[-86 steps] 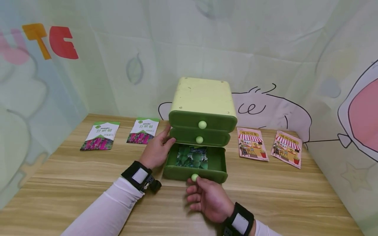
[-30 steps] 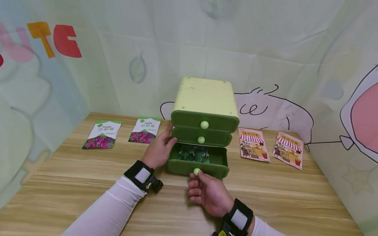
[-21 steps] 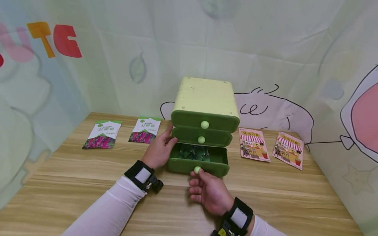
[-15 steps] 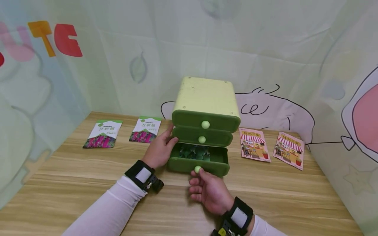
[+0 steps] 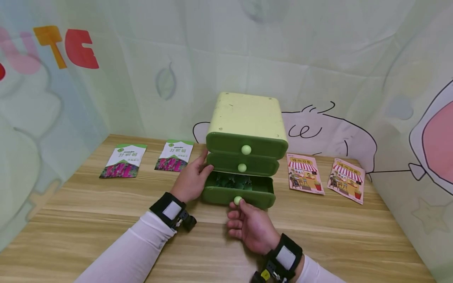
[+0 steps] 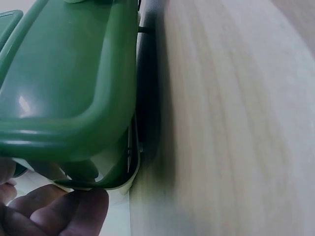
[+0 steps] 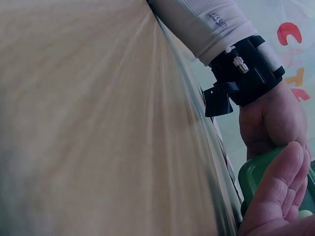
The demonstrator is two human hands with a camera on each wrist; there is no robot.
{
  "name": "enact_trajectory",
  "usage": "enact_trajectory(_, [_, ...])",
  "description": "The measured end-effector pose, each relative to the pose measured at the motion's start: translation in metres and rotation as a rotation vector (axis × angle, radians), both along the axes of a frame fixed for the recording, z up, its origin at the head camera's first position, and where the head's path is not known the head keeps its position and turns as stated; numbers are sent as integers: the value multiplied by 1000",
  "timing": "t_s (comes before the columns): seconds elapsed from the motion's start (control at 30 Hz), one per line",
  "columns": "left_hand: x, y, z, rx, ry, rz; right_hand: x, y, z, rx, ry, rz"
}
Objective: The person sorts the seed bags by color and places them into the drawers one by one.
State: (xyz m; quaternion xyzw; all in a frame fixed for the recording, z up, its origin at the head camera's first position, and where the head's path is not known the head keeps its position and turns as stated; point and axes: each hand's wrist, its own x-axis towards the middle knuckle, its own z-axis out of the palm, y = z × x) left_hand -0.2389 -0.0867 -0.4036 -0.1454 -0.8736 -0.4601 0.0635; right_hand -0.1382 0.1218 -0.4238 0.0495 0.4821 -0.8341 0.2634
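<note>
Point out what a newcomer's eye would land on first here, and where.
First, the yellow-and-green drawer cabinet toward the back of the wooden table, its bottom drawer partly open. Next, the right hand pinching that drawer's round knob, with the left hand at the cabinet's left side. Then the bright packets: two white-and-magenta packets left of the cabinet, two pink packets right of it.

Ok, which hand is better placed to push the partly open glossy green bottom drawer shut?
Right, probably: the right hand pinches the round pale-green knob on that drawer; the left hand touches the boxy pale-yellow cabinet.
</note>
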Motion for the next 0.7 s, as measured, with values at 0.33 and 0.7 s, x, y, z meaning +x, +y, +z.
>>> enact_trajectory(0.33, [1, 1, 0, 1, 6, 0, -2, 0, 1, 1, -4, -11])
enact_trajectory(0.7, [-1, 0, -3, 5, 14, 0, -7, 0, 0, -22, -14, -22])
